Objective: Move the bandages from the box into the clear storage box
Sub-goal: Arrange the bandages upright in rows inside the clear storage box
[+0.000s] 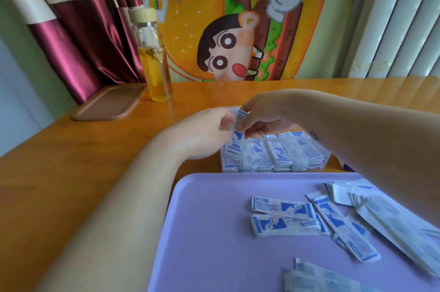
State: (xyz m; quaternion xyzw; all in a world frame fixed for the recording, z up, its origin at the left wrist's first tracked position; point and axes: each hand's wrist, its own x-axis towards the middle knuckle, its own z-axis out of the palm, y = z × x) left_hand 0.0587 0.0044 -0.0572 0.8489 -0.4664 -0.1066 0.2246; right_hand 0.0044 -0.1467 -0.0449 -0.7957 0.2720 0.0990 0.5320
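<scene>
A clear storage box sits on the wooden table beyond a purple tray, with several white-and-blue wrapped bandages standing in rows inside. Over its far left corner, my left hand and my right hand both pinch a small stack of bandages, held upright just above the box. More loose bandages lie scattered on the purple tray, partly hidden at the right under my right forearm. The bandages' original box is not clearly visible.
A glass bottle with yellow liquid and a wooden cap stands at the back left. Beside it lies a brown tray. A cartoon cloth hangs behind the table, curtains at the left, a radiator at the right.
</scene>
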